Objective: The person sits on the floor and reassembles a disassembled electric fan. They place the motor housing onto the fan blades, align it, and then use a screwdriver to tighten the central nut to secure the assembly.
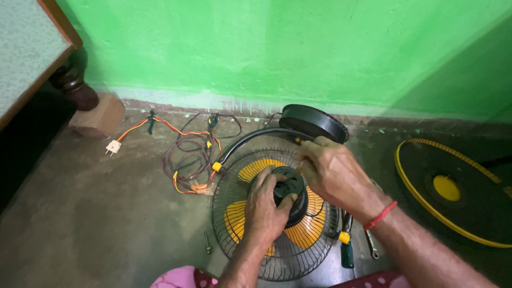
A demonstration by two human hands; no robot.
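Note:
A table fan lies on the floor with its wire rear guard (226, 224) facing up and yellow blades (258, 168) under the wires. My left hand (266, 205) grips the black motor housing (292, 188) at the centre. My right hand (333, 170) rests over the far side of the housing, fingers bent at the black curved stand arm (256, 136); a red thread circles that wrist. Whether the right hand holds a small part is hidden.
The round black fan base (312, 121) stands by the green wall. Tangled red, yellow and black cable (186, 154) with a white plug (112, 146) lies left. A yellow-rimmed front guard (421, 202) lies right. A screwdriver (346, 245), a spanner (372, 245) and a bolt (207, 242) lie near the fan. Furniture leg (74, 85) on a block stands far left.

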